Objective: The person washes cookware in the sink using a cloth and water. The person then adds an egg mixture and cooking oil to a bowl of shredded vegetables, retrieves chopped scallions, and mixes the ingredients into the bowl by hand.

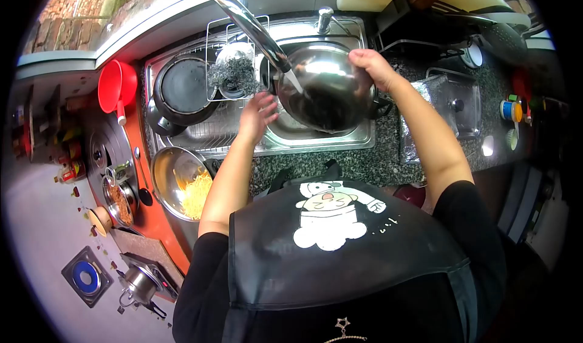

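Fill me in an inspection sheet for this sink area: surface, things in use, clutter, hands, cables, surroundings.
Surface: speckled countertop around a metal sink; wetness can't be judged.
Things in use: steel pot over the sink, with what looks like water running from the tap.
Clutter: dark pan on the drainer side; scouring mesh in a wire rack; bowl of yellow shreds at left.
Hands: right hand grips the pot's edge; left hand open beside it, fingers spread.
Cables: nothing seen.
Surroundings: red pan at left, clear dish at right, brickwork beyond the window.
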The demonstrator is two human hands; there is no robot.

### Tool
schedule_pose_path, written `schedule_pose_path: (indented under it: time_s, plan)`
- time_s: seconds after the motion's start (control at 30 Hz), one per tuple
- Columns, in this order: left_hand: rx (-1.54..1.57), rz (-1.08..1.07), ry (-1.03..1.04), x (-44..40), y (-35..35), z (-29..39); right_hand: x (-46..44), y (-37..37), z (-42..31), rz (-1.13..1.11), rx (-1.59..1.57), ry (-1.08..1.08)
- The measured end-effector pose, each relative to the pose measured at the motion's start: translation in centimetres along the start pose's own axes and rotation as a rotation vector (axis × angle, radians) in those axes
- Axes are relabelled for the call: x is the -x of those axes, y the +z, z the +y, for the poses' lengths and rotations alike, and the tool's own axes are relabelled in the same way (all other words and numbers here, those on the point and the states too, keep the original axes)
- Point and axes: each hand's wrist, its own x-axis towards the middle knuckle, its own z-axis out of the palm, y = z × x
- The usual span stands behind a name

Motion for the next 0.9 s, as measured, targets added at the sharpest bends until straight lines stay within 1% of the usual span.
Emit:
schedule_pose_path:
  time_s: [0.03,0.07,0.1,0.13,0.17,0.23,0.27,0.3,0.33,0.37,0.4,0.43,0.47,0.5,0.57,0.6,0.63,0.7,0.73,0.77,0.8,0.83,0.87,0.9]
  plan:
    - [0.087,-0.007,-0.072,0.5,-0.4,0.4,1.0,0.8,-0.9,-0.088,0.079,0.022]
    - [0.173,-0.015,-0.145,0.9,-1.0,0.8,2.2,2.1,-1.8,-0.154,0.116,0.101]
    - [0.258,-0.022,-0.219,1.2,-1.7,1.4,2.2,2.9,-1.0,-0.178,0.215,0.028]
    - [0.192,0.004,-0.307,1.3,-2.4,1.9,2.5,3.3,-0.5,-0.249,0.308,-0.032]
    - [0.189,0.026,-0.412,1.6,-2.7,2.1,2.8,3.8,-0.2,-0.321,0.402,-0.094]
    - [0.182,-0.077,-0.55,2.2,-4.7,2.9,4.9,5.5,-1.8,-0.472,0.472,-0.1]
    - [0.124,-0.122,-0.56,2.1,-5.6,2.6,6.2,6.4,-3.0,-0.447,0.554,-0.094]
    - [0.069,-0.164,-0.568,2.3,-6.1,2.6,6.3,6.4,-3.3,-0.532,0.806,-0.272]
    - [0.013,-0.203,-0.575,2.5,-6.5,2.5,6.7,6.8,-3.7,-0.543,0.878,-0.35]
    - [-0.11,-0.258,-0.564,2.8,-6.9,2.6,7.4,7.4,-4.1,-0.552,0.949,-0.43]
    - [-0.18,-0.242,-0.571,3.8,-5.9,3.0,7.8,7.7,-3.9,-0.572,0.913,-0.538]
    - [-0.251,-0.228,-0.582,4.4,-5.2,3.3,8.1,8.0,-4.4,-0.631,0.97,-0.695]
    - [-0.278,-0.278,-0.611,3.0,-7.3,2.0,8.2,8.1,-4.7,-0.611,1.008,-0.784]
    - [-0.262,-0.284,-0.606,3.6,-7.1,2.0,8.4,8.0,-4.7,-0.586,1.046,-0.87]
    - [-0.236,-0.306,-0.592,5.1,-6.1,2.0,7.5,6.3,-4.0,-0.499,1.125,-0.933]
    - [-0.196,-0.279,-0.561,4.0,-7.5,0.3,6.9,5.3,-3.2,-0.424,1.13,-0.955]
    - [-0.238,-0.291,-0.536,5.3,-5.9,1.4,6.2,3.8,-2.4,-0.367,1.191,-0.913]
    - [-0.07,-0.241,-0.486,7.3,-3.9,1.1,6.1,3.1,0.4,0.068,1.186,-0.733]
    - [-0.124,-0.217,-0.458,8.8,-0.8,2.3,5.5,3.1,2.3,0.258,1.136,-0.529]
    - [-0.145,-0.181,-0.374,8.8,-0.7,1.3,4.7,3.2,4.7,0.436,1.072,-0.325]
    - [-0.186,-0.149,-0.324,8.2,-1.2,0.5,3.8,3.3,7.2,0.354,1.15,-0.17]
    - [-0.228,-0.116,-0.276,8.0,-1.4,0.1,2.7,4.2,8.0,0.224,1.399,-0.1]
    - [-0.261,-0.077,-0.222,7.9,-1.5,-0.2,2.2,5.0,9.0,0.214,1.116,0.102]
    - [-0.292,-0.039,-0.169,8.1,-1.1,-0.3,-0.5,5.2,12.4,0.074,1.003,0.239]
